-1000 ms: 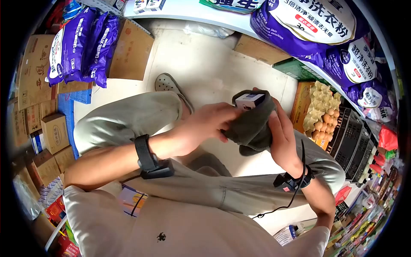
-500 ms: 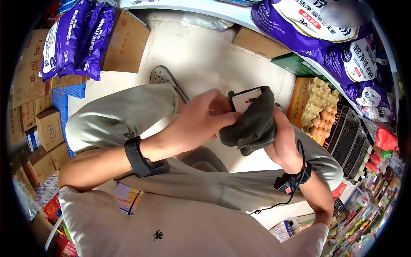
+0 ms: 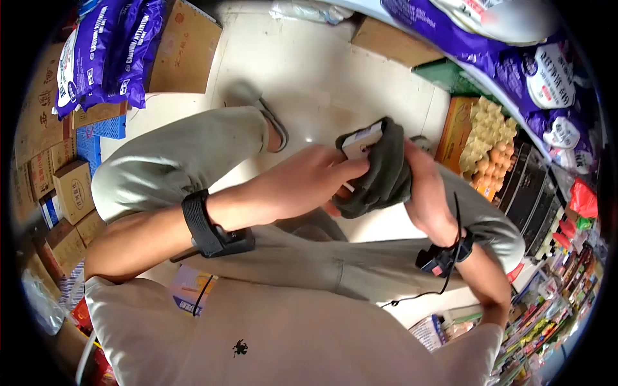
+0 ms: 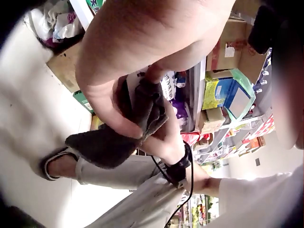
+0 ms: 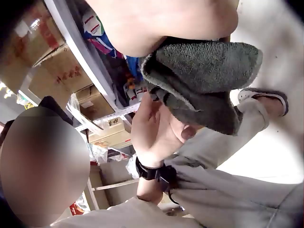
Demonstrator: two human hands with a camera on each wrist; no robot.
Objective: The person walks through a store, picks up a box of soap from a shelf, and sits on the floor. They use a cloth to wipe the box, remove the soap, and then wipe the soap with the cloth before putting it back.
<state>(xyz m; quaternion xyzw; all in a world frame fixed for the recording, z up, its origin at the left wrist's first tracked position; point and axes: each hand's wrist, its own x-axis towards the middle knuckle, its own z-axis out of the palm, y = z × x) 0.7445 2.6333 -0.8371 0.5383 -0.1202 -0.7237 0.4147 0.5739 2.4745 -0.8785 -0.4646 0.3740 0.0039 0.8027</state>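
Observation:
A dark grey-green towelling cloth (image 3: 388, 170) is wrapped around a small white box (image 3: 362, 141), whose upper face shows in the opening of the folds in the head view. My left hand (image 3: 302, 183) pinches the cloth's near left edge, thumb lying beside the box. From the other side my right hand (image 3: 426, 186) grips the bundle, its fingers mostly hidden behind the fabric. A loose flap of the cloth (image 4: 107, 147) hangs below the fingers in the left wrist view. In the right wrist view, the cloth (image 5: 204, 71) covers the box.
Both legs are bent around the bundle, over a pale tiled floor (image 3: 309, 71). Egg trays with eggs (image 3: 492, 161) and a black crate (image 3: 524, 186) stand at right. Cartons (image 3: 183, 51) and purple bags (image 3: 116, 51) are stacked at left. A shelf with detergent bags (image 3: 547, 74) runs along the upper right.
The left hand drew back slightly from the cloth, then came in again at its left edge. The cloth is bunched higher around the box, and its lower flap no longer hangs in the head view.

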